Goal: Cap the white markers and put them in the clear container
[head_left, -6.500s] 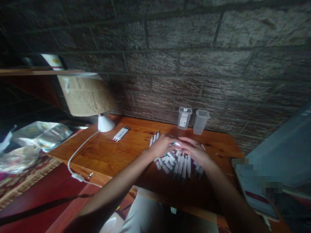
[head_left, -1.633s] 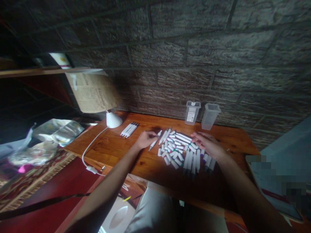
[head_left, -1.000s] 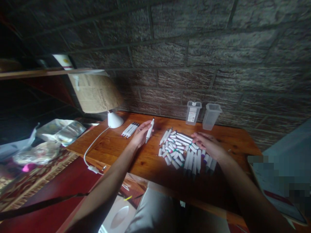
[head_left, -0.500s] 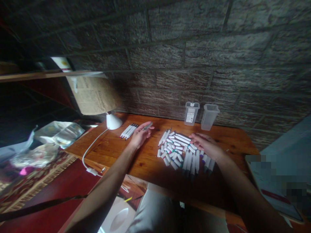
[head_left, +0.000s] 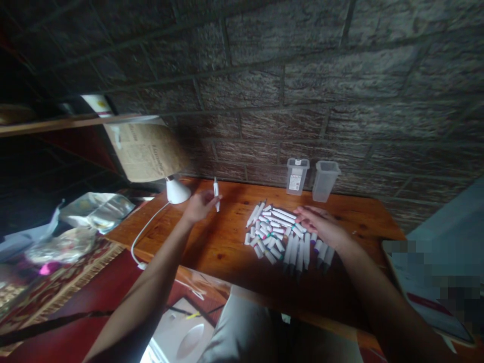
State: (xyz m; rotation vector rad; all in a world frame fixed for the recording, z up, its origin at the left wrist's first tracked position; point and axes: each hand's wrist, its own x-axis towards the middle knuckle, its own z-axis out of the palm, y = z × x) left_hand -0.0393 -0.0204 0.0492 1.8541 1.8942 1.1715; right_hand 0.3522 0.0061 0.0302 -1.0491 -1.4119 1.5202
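Note:
My left hand [head_left: 199,205] is over the left part of the table, its thumb and fingers pinching a white marker [head_left: 216,189] that stands nearly upright. The group of markers seen earlier by the lamp is hidden behind this hand. My right hand [head_left: 315,222] rests at the right side of a pile of white markers [head_left: 270,232], fingers loosely stretched out and touching or very near the long ones at the top. Many in the pile show coloured cap ends. Several longer markers [head_left: 297,252] lie side by side along the front of the pile.
Two clear plastic containers [head_left: 297,176] stand at the back against the brick wall. A lamp [head_left: 177,190] with a paper shade is at the back left, its white cord [head_left: 138,237] hanging over the table's edge. A tablet-like device [head_left: 427,297] lies at the right.
My left hand has moved left towards the lamp, and the marker in it has turned from slanted to nearly upright. The right hand stays in about the same place.

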